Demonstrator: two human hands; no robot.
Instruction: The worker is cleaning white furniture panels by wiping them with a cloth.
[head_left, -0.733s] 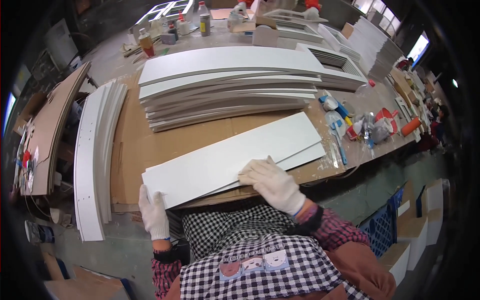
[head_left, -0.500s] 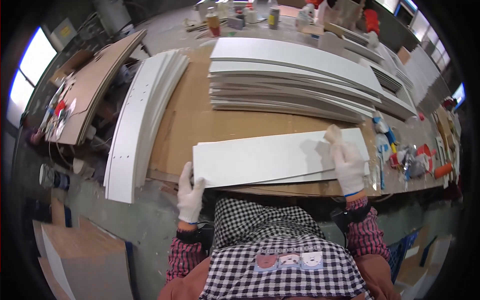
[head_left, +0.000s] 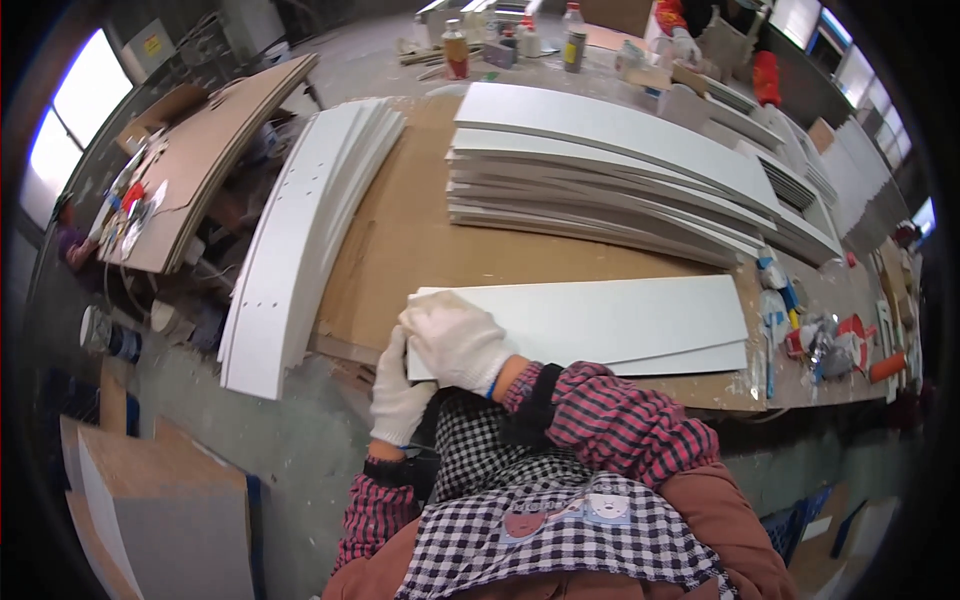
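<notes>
A long white board (head_left: 600, 315) lies on the cardboard-covered bench in front of me, with another white board (head_left: 700, 358) showing beneath its near edge. My left hand (head_left: 398, 400), in a white knit glove, grips the left end of the top board. Over that same end my gloved right hand (head_left: 458, 342) presses down with its fingers together. Something tan shows by its fingertips, but I cannot make out what it is. The right hand partly covers the left fingers and the board's corner.
A tall stack of white boards (head_left: 600, 125) stands behind. Drilled white boards (head_left: 270, 270) are stacked on the left. Bottles (head_left: 455, 50) stand at the back; tools and a red container (head_left: 850, 335) clutter the right. Far left, a person (head_left: 75, 240) is beside another bench.
My right hand has swept from the board's right end to its left end, beside my left hand. The left hand stays at the left end.
</notes>
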